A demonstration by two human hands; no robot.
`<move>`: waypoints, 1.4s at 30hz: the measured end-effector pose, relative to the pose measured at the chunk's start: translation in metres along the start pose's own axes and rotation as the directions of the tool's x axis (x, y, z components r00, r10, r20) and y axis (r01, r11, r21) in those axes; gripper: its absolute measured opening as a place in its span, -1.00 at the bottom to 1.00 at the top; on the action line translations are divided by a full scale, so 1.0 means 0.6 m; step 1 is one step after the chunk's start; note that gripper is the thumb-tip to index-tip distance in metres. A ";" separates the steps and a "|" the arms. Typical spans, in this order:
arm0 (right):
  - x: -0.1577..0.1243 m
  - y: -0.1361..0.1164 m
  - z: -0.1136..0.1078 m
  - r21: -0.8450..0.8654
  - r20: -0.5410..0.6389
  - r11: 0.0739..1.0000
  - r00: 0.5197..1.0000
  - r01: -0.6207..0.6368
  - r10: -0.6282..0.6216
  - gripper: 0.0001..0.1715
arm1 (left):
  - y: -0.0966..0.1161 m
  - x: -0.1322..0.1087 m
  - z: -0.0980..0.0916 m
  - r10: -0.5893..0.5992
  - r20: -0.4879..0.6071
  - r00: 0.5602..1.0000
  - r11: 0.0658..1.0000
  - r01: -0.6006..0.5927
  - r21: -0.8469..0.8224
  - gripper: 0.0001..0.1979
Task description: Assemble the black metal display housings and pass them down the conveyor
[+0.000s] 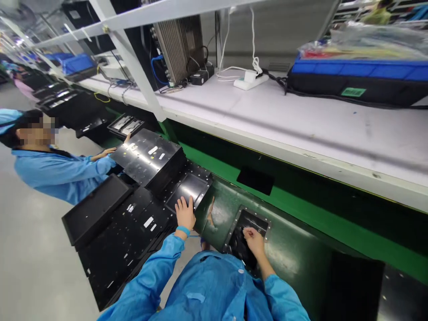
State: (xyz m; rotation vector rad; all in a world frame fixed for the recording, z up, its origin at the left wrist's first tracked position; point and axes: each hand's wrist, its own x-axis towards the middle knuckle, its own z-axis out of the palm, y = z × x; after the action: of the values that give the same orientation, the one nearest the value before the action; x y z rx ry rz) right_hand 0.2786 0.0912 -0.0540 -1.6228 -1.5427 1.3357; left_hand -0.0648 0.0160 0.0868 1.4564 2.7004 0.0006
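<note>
My left hand (186, 216) lies with its fingers spread on the near edge of a shiny black tray (187, 189). That tray sits beside a tall stack of black trays (149, 156). Over a black rectangular panel with a studded rim (245, 232), which rests on the green bench top, is my right hand (254, 242). Its fingers are curled and pinched together; whatever may be between them is too small to make out. A torn brown patch (210, 211) marks the green surface between my hands.
Black trays (117, 236) with white labels are piled at my left. A co-worker (56, 165) in blue touches the tall stack. Above the bench runs a white shelf (284, 116) with a power strip (250, 80), a finned metal unit (180, 47) and a blue-and-black bin (361, 80).
</note>
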 end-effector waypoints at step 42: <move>-0.166 0.048 -0.030 -0.572 -0.446 0.780 0.894 -0.254 -0.037 -0.41 | 0.335 -0.161 0.181 0.542 0.638 0.547 0.615 0.259 -0.745 -0.35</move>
State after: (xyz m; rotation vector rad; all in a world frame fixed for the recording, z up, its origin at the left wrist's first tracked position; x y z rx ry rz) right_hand 0.3208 -0.0043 -0.0434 -2.2495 -1.7022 0.4292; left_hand 0.1629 0.0423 -0.0084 0.9790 1.3999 0.3635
